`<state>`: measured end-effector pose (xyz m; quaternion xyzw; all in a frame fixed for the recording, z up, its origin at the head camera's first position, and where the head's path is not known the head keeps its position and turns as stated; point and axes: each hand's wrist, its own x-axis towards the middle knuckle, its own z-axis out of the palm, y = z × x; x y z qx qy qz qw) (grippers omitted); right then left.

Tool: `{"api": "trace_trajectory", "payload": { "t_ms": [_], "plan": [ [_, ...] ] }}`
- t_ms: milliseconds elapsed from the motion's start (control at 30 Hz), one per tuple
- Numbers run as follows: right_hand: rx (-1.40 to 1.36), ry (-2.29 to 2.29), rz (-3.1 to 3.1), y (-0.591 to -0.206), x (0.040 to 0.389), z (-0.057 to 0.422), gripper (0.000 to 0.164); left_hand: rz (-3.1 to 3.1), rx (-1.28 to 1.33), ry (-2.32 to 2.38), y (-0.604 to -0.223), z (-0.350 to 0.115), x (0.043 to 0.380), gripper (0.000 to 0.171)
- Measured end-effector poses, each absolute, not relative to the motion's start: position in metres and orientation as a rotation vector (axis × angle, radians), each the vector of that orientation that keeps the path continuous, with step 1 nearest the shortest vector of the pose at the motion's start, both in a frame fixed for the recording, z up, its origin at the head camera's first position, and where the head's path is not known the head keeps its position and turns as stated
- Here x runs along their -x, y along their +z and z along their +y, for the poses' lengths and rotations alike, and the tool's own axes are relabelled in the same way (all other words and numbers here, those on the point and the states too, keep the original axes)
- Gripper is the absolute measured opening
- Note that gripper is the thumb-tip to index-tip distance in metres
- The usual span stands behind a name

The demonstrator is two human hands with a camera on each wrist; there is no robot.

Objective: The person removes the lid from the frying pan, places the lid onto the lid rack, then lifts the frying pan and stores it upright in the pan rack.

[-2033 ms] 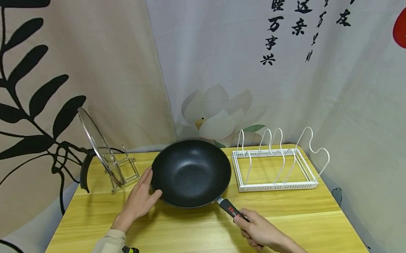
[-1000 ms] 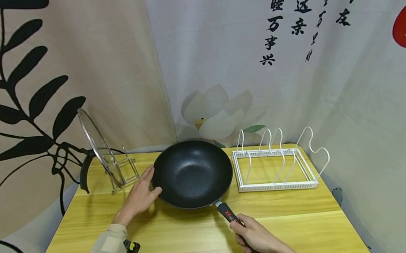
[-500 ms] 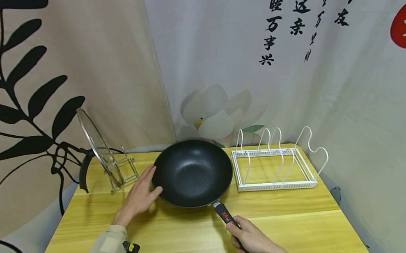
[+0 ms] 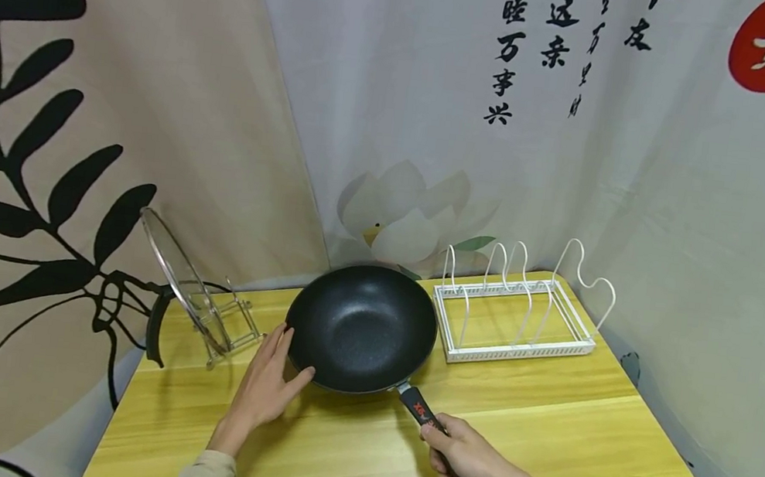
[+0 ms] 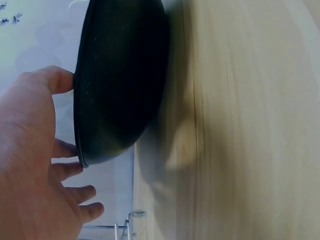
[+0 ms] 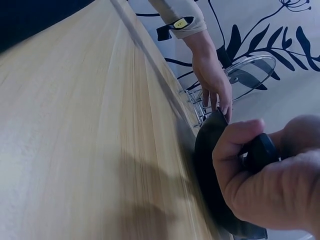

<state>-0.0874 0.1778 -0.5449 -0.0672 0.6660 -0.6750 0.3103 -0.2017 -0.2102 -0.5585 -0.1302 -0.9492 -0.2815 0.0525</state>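
Note:
A black wok (image 4: pixel 360 329) sits at the middle of the wooden table, its handle (image 4: pixel 419 407) pointing to the lower right. My right hand (image 4: pixel 467 457) grips that handle, with fingers wrapped round it in the right wrist view. At the wok's left side, my left hand (image 4: pixel 265 385) has its fingers spread and fairly straight. In the left wrist view, the thumb and index finger touch the wok's rim (image 5: pixel 76 115), while the other fingers stand apart from it. Much of the handle lies hidden inside my right hand.
Left of the wok, a glass lid (image 4: pixel 171 255) leans in a metal wire stand (image 4: pixel 250 326). To the right stands a white rack (image 4: pixel 517 354) with upright wire loops. Behind the table (image 4: pixel 360 454) hangs a printed curtain (image 4: pixel 411 101).
My right hand and the handle end have swung left and slightly toward me, turning the wok a little. My left thumb and fingers have spread wider at the rim.

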Motion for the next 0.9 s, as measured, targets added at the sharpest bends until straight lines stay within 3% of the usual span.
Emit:
{"api": "trace_trajectory", "payload": {
  "t_ms": [367,900],
  "plan": [
    [0.186,-1.82,1.679,-0.546,0.087,0.175,0.036,-2.92,0.347,-0.834,-0.558,-0.204,0.184,0.105],
    [0.185,-1.795,1.647,-0.547,0.086,0.17,0.038,-2.936,0.316,-0.849,-0.556,-0.199,0.176,0.108]
  ]
}}
